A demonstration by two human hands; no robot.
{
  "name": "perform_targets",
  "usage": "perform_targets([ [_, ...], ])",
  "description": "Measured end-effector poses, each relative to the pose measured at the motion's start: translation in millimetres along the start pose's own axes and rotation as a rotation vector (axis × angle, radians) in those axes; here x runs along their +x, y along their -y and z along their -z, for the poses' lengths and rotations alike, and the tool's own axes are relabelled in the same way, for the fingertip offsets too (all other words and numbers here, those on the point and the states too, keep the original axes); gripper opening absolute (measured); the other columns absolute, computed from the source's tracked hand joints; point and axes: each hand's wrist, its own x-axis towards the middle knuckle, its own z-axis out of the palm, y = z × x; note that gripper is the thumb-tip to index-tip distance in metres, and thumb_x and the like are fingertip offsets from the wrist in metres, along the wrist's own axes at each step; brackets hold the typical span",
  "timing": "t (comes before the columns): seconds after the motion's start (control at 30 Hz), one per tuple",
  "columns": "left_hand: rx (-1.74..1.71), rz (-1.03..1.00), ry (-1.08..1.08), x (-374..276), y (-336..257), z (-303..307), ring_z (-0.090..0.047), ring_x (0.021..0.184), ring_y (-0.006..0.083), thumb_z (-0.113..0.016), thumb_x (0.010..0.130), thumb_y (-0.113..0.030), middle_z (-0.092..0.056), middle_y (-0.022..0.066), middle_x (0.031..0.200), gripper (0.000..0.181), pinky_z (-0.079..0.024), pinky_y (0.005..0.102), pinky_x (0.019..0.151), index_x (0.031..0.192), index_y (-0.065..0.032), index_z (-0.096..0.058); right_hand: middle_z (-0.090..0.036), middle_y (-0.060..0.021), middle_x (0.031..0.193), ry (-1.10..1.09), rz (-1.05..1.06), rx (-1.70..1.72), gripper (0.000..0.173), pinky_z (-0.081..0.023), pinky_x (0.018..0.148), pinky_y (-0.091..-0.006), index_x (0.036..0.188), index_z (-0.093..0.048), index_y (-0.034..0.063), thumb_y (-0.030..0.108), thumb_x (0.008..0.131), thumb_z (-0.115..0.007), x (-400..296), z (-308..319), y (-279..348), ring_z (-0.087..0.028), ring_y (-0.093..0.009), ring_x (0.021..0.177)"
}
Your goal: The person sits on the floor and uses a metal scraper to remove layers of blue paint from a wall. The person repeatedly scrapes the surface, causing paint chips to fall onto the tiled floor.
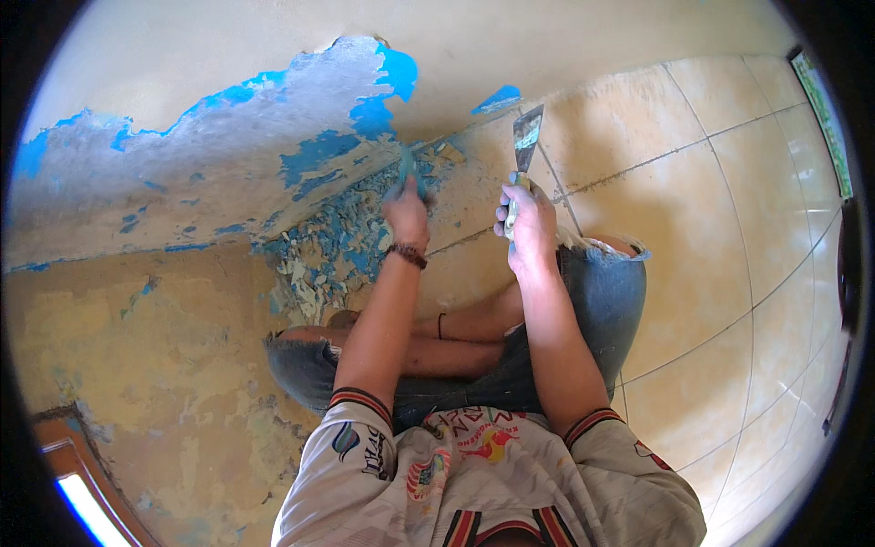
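Note:
My right hand (528, 212) grips the pale handle of a paint scraper (528, 133). Its flat metal blade points up and away from me, with pale residue on it, over the tiles. My left hand (408, 210) is blurred at the foot of the wall. From its fingers sticks a blurred blue-green thing (408, 164), too unclear to identify. Around and below that hand lies a heap of blue and cream paint flakes (335, 232), piled along the wall's base. On the wall (205, 150) in front, cream paint is stripped back to a grey-white area with ragged blue patches.
A second wall (150, 342), yellowish and patchy, meets the stripped one at the left corner. Beige floor tiles (683, 273) with dark joints stretch right. My crossed legs (451, 355) in torn jeans are close behind the flakes. A brown wooden frame (75, 458) stands lower left.

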Motion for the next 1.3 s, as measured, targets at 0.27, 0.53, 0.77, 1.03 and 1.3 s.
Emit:
perform_targets([
  [0.27, 0.95, -0.13, 0.128, 19, 34, 45, -0.06, 0.089, 0.0321, -0.07, 0.076, -0.032, -0.06, 0.0241, 0.094, 0.067, -0.05, 0.0406, 0.071, 0.118, 0.0123, -0.042, -0.059, -0.0253, 0.109, 0.071, 0.464, -0.723, 0.051, -0.047, 0.084, -0.0383, 0.125, -0.045, -0.0048, 0.02, 0.083, -0.059, 8, 5, -20, -0.062, -0.036, 0.095],
  [0.53, 0.163, -0.466, 0.447, -34, -45, -2, -0.05, 0.115, 0.0327, -0.056, 0.089, -0.02, -0.049, 0.0299, 0.123, 0.062, -0.041, 0.0369, 0.094, 0.136, 0.0075, -0.026, -0.065, -0.0181, 0.093, 0.294, 0.664, -1.481, 0.028, -0.05, 0.08, -0.0408, 0.103, -0.066, 0.0099, 0.022, 0.079, -0.057, -15, -60, 86, -0.063, -0.034, 0.087],
  [0.77, -0.526, -0.422, 0.698, -26, -65, -37, -0.017, 0.136, 0.0273, -0.05, 0.093, -0.015, -0.012, 0.0274, 0.146, 0.072, -0.022, 0.0336, 0.108, 0.142, 0.0034, -0.001, -0.062, -0.0215, 0.075, 0.342, 0.871, -1.851, 0.018, -0.048, 0.071, -0.0441, 0.08, -0.067, 0.0039, 0.015, 0.073, -0.055, 4, -143, 121, -0.06, -0.039, 0.074],
  [1.03, -0.792, -0.347, 0.867, -15, -69, -36, -0.011, 0.138, 0.024, -0.05, 0.087, -0.002, -0.005, 0.0182, 0.15, 0.081, -0.014, 0.0336, 0.11, 0.142, -0.0013, 0.008, -0.06, -0.0245, 0.081, 0.322, 1.039, -1.897, 0.021, -0.048, 0.071, -0.0441, 0.084, -0.066, 0.003, 0.014, 0.074, -0.052, -11, -154, 114, -0.059, -0.04, 0.076],
  [1.3, -1.08, -0.221, 0.995, -5, -74, -25, -0.007, 0.138, 0.0218, -0.049, 0.084, 0.005, -0.011, 0.014, 0.15, 0.085, -0.018, 0.0347, 0.109, 0.143, -0.0055, 0.012, -0.065, -0.0222, 0.089, 0.304, 0.721, -2.069, 0.028, -0.049, 0.073, -0.035, 0.101, -0.063, -0.0031, 0.012, 0.079, -0.056, -21, -182, 95, -0.064, -0.033, 0.078],
])
